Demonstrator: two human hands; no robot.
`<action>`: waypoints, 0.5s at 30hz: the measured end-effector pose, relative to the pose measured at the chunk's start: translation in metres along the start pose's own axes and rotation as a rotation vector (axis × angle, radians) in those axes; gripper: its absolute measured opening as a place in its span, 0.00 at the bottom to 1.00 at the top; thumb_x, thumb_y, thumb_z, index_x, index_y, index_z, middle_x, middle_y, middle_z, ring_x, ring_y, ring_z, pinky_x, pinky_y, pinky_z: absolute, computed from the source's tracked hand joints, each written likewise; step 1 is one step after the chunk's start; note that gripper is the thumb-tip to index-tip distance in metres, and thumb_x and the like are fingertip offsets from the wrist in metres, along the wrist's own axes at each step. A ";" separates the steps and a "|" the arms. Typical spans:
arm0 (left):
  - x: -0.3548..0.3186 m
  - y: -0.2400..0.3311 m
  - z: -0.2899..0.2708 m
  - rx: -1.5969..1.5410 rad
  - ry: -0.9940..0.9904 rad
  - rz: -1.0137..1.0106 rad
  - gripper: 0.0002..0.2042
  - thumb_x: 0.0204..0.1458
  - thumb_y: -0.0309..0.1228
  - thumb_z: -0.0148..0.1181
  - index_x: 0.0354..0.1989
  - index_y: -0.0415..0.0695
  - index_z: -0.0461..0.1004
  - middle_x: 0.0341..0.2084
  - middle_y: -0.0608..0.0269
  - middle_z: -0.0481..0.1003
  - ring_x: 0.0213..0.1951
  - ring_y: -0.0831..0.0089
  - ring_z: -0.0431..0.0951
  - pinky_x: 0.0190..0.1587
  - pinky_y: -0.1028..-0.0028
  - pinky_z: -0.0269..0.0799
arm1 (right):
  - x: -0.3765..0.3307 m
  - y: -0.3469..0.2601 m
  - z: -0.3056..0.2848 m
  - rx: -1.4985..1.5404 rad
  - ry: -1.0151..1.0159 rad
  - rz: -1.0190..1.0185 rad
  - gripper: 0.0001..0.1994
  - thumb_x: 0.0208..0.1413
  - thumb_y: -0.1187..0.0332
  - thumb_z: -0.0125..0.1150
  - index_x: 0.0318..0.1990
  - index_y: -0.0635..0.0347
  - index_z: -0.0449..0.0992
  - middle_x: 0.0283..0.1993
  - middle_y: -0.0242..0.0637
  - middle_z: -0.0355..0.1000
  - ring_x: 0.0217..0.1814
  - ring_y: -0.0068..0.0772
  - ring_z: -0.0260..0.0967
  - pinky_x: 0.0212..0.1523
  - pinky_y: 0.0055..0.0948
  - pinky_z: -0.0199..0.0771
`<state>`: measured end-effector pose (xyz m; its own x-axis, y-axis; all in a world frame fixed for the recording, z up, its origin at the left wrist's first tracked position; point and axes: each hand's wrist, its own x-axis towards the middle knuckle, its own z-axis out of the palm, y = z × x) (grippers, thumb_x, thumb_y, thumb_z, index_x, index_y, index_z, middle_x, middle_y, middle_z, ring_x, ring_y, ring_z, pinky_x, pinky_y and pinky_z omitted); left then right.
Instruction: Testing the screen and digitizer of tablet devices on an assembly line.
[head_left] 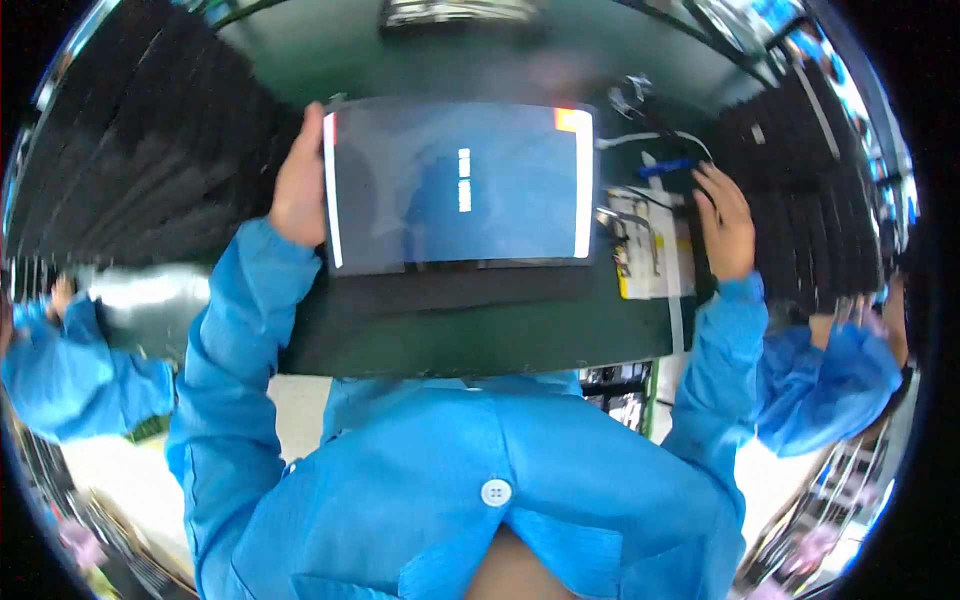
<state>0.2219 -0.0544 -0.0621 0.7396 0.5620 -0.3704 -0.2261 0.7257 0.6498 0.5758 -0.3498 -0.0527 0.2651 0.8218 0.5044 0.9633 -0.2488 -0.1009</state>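
A lit flat display panel (450, 190) with a grey-blue picture, white side strips and coloured corner patches is in front of me above the dark green bench. My left hand (300, 190) grips its left edge, with part of the fingers hidden behind the panel. At the right my right hand (727, 222) has its fingers stretched out and apart, with nothing visible in it. Close to those fingertips are a blue slim piece (668, 168) and a thin white cable (650, 137). A white and yellow board with small metal parts (650, 250) lies between the panel and my right hand.
Black ribbed stacks (150, 140) stand at the left and more black stacks (800, 190) at the right. The bench's front edge (480, 372) runs close to my body. Blue-sleeved people (85, 370) work on both sides. A bright object (460, 12) is at the far edge.
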 end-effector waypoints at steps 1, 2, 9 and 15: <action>0.004 0.001 -0.004 -0.026 -0.051 -0.014 0.24 0.57 0.53 0.39 0.42 0.45 0.71 0.30 0.64 0.75 0.30 0.71 0.75 0.35 0.72 0.72 | -0.011 0.011 -0.005 -0.074 -0.052 0.052 0.13 0.54 0.73 0.51 0.47 0.60 0.73 0.54 0.43 0.66 0.58 0.44 0.60 0.58 0.35 0.59; 0.005 0.001 -0.006 -0.008 -0.043 0.016 0.23 0.57 0.53 0.40 0.41 0.46 0.71 0.28 0.66 0.75 0.28 0.73 0.74 0.33 0.73 0.72 | -0.023 0.026 -0.008 -0.131 -0.073 0.085 0.14 0.55 0.72 0.50 0.49 0.60 0.71 0.56 0.44 0.64 0.60 0.43 0.59 0.59 0.34 0.57; 0.000 -0.004 -0.014 -0.038 -0.044 0.048 0.20 0.57 0.52 0.41 0.38 0.49 0.71 0.23 0.68 0.72 0.23 0.75 0.71 0.27 0.75 0.69 | -0.058 0.060 -0.002 -0.211 -0.162 0.202 0.18 0.59 0.71 0.43 0.57 0.63 0.63 0.62 0.44 0.57 0.66 0.43 0.50 0.64 0.35 0.49; -0.001 0.003 -0.008 0.025 -0.042 0.056 0.22 0.57 0.52 0.40 0.36 0.48 0.72 0.25 0.68 0.74 0.25 0.76 0.72 0.28 0.76 0.70 | -0.053 0.056 0.001 -0.307 -0.132 0.149 0.18 0.58 0.71 0.43 0.56 0.64 0.63 0.63 0.44 0.55 0.68 0.44 0.44 0.66 0.38 0.43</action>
<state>0.2159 -0.0498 -0.0653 0.7526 0.5836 -0.3049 -0.2521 0.6832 0.6853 0.6155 -0.4073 -0.0859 0.4241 0.8191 0.3863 0.8612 -0.4967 0.1077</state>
